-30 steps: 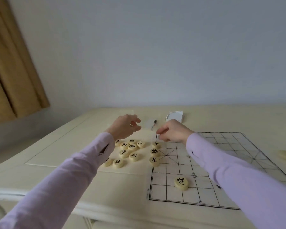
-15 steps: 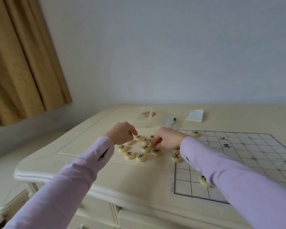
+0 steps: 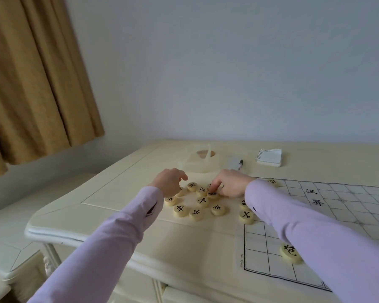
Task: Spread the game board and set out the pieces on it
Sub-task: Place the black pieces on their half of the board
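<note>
R hand (image 3: 230,186) pinches piece (image 3: 213,194) beside board (image 3: 260,259); L hand (image 3: 170,181) loosely curled nearby.

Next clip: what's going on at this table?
A person is setting up xiangqi. The xiangqi board lies spread on the table, with a few pieces on it, such as the cannon piece. The loose pieces cluster off its left edge. The right hand pinches one piece there; the left hand hovers above them, fingers loosely curled.
</note>
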A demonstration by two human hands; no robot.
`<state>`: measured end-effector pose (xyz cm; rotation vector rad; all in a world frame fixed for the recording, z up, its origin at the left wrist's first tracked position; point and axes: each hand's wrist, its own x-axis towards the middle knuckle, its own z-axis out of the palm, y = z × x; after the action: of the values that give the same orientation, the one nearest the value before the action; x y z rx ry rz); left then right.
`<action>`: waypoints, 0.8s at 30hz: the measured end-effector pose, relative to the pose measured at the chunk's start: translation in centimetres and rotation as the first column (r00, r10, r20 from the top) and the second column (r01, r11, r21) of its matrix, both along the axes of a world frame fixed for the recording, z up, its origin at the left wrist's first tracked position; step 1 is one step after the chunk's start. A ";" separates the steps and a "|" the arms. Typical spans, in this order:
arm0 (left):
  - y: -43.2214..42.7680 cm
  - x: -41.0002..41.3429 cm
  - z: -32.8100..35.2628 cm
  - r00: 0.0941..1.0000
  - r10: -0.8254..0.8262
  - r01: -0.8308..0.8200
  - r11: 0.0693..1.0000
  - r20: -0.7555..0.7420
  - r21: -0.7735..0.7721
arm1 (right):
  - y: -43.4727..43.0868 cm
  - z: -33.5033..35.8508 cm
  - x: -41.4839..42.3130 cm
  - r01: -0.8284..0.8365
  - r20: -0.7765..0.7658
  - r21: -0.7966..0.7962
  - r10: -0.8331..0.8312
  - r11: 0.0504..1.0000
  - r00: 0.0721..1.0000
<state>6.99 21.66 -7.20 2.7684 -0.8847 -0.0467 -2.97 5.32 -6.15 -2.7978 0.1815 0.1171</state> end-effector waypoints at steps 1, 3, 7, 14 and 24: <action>0.1 0.2 -0.1 0.999 0.035 -0.035 0.999 -0.009 0.018 | 0.0 0.0 0.1 -0.007 -0.009 -0.012 0.007 1.000 1.000; 0.5 0.6 -0.2 0.992 0.113 -0.113 0.994 -0.059 -0.003 | -0.1 0.2 0.2 -0.009 -0.019 -0.031 0.008 0.999 1.000; 1.5 1.5 -0.3 0.955 0.171 -0.209 0.968 -0.243 -0.139 | 0.3 0.5 0.5 -0.034 -0.040 -0.091 0.030 0.995 0.999; 1.9 1.5 -0.3 0.993 0.042 -0.066 0.971 -0.108 -0.229 | 0.5 0.7 0.9 -0.061 -0.079 -0.163 0.049 0.985 0.996; -0.7 -1.8 -0.6 0.974 -0.206 0.200 0.977 -0.098 -0.071 | 0.6 1.0 0.6 -0.053 -0.107 -0.143 0.038 0.988 0.994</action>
<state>5.23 20.91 -7.77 2.5829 -1.1175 -0.1955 -2.36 5.91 -5.14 -2.9444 0.1570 0.2710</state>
